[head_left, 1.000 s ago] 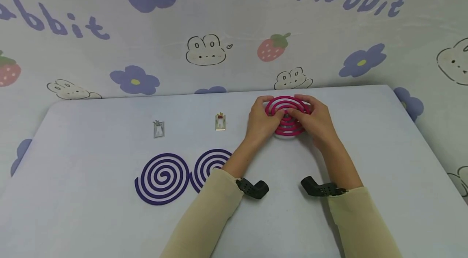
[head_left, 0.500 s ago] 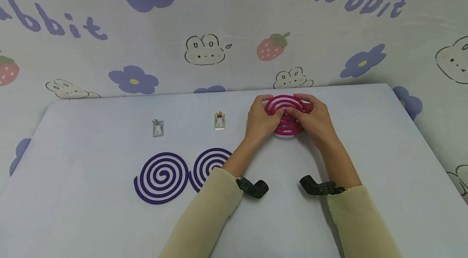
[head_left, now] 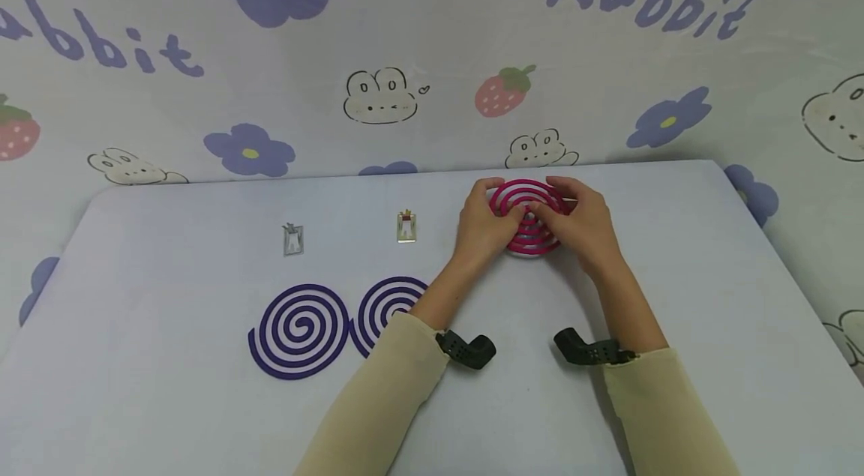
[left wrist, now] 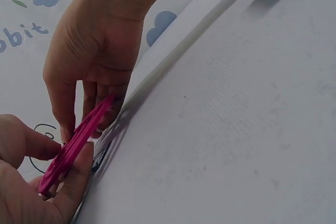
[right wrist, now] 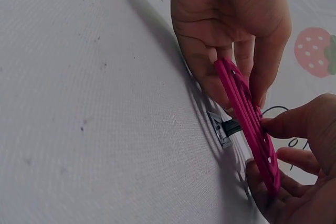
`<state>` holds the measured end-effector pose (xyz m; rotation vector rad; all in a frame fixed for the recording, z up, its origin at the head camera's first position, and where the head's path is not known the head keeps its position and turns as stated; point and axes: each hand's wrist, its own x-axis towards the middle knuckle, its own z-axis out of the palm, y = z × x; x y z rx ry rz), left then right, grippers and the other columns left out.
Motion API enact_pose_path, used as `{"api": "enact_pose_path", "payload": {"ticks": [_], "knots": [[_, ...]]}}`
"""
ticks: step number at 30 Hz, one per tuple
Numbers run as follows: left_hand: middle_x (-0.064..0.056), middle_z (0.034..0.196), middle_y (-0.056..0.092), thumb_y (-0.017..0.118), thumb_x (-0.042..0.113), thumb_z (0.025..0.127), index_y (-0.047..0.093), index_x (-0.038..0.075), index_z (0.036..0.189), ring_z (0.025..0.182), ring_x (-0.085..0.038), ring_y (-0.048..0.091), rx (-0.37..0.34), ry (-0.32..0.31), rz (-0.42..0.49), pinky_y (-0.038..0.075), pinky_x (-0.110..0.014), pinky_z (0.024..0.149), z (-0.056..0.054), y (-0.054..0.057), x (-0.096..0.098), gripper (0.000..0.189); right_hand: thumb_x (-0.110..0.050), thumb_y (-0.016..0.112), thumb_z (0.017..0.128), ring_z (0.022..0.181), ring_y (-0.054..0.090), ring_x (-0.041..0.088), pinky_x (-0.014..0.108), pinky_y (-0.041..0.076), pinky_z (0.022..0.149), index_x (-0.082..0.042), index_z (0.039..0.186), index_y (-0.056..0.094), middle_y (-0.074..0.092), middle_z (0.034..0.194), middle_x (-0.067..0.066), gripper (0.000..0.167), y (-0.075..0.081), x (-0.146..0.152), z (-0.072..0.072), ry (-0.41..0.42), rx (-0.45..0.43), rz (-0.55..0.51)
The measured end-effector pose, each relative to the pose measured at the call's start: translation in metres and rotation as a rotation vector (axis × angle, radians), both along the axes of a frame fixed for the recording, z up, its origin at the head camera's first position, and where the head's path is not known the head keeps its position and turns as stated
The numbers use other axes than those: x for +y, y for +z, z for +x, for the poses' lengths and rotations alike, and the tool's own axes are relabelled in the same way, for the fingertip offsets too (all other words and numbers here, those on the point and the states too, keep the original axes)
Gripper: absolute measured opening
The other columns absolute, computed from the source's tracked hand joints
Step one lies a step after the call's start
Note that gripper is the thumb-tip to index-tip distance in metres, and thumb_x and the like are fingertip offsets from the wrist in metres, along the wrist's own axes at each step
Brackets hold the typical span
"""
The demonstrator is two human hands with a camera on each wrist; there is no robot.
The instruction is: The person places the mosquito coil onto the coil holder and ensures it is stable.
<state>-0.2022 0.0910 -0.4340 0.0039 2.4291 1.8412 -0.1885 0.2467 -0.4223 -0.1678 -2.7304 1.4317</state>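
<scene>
A pink spiral coil point(head_left: 530, 219) is held just above the table at the back right, between both hands. My left hand point(head_left: 502, 211) grips its left rim, with fingers over the top and thumb near the centre. On the other side, my right hand point(head_left: 557, 206) pinches the right rim and centre. In the right wrist view the coil point(right wrist: 245, 118) is tilted over a small metal stand point(right wrist: 222, 129) on the cloth, and the left hand point(right wrist: 231, 30) is behind it. The left wrist view shows the coil point(left wrist: 73, 148) edge-on between my left hand point(left wrist: 31, 182) and right hand point(left wrist: 94, 61).
Two purple spiral coils point(head_left: 300, 330) point(head_left: 388, 307) lie flat at the front left, the second partly under my left sleeve. A silver metal stand point(head_left: 293, 239) and a gold one point(head_left: 406, 226) sit behind them. A patterned cloth covers the table point(head_left: 709, 273) and the back wall.
</scene>
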Motion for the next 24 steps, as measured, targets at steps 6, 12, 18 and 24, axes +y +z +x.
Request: {"api": "enact_pose_path", "payload": {"ticks": [6, 12, 18, 24], "knots": [[-0.019, 0.142, 0.064, 0.071, 0.018, 0.099, 0.053, 0.009, 0.149, 0.131, -0.033, 0.062, -0.005, -0.002, 0.006, 0.056, -0.049, 0.111, 0.0, 0.002, -0.003, 0.055, -0.026, 0.073, 0.099, 0.14, 0.056, 0.046, 0.058, 0.052, 0.113, -0.001, 0.152, 0.053, 0.057, 0.152, 0.028, 0.062, 0.002, 0.0, 0.002, 0.002, 0.024, 0.038], [-0.018, 0.142, 0.064, 0.072, 0.02, 0.098, 0.053, 0.009, 0.149, 0.131, -0.033, 0.061, -0.008, -0.008, -0.003, 0.056, -0.049, 0.111, -0.002, 0.003, -0.005, 0.055, -0.024, 0.072, 0.1, 0.14, 0.057, 0.044, 0.057, 0.05, 0.116, 0.0, 0.149, 0.056, 0.058, 0.15, 0.027, 0.057, 0.003, 0.002, 0.001, -0.006, 0.105, 0.059], [-0.019, 0.145, 0.064, 0.07, 0.022, 0.098, 0.05, 0.007, 0.15, 0.135, -0.033, 0.061, 0.009, -0.046, -0.052, 0.054, -0.049, 0.114, -0.002, 0.008, -0.011, 0.057, -0.025, 0.072, 0.1, 0.141, 0.056, 0.043, 0.056, 0.047, 0.119, -0.002, 0.149, 0.057, 0.057, 0.152, 0.025, 0.056, 0.008, 0.003, 0.001, -0.017, 0.133, 0.053], [-0.021, 0.138, 0.067, 0.068, 0.024, 0.1, 0.044, 0.006, 0.155, 0.125, -0.034, 0.066, -0.017, -0.095, -0.099, 0.056, -0.048, 0.109, 0.003, 0.012, -0.021, 0.063, -0.024, 0.071, 0.1, 0.143, 0.053, 0.044, 0.059, 0.043, 0.122, 0.0, 0.148, 0.057, 0.056, 0.152, 0.026, 0.055, 0.012, 0.004, 0.002, -0.001, 0.174, 0.103]]}}
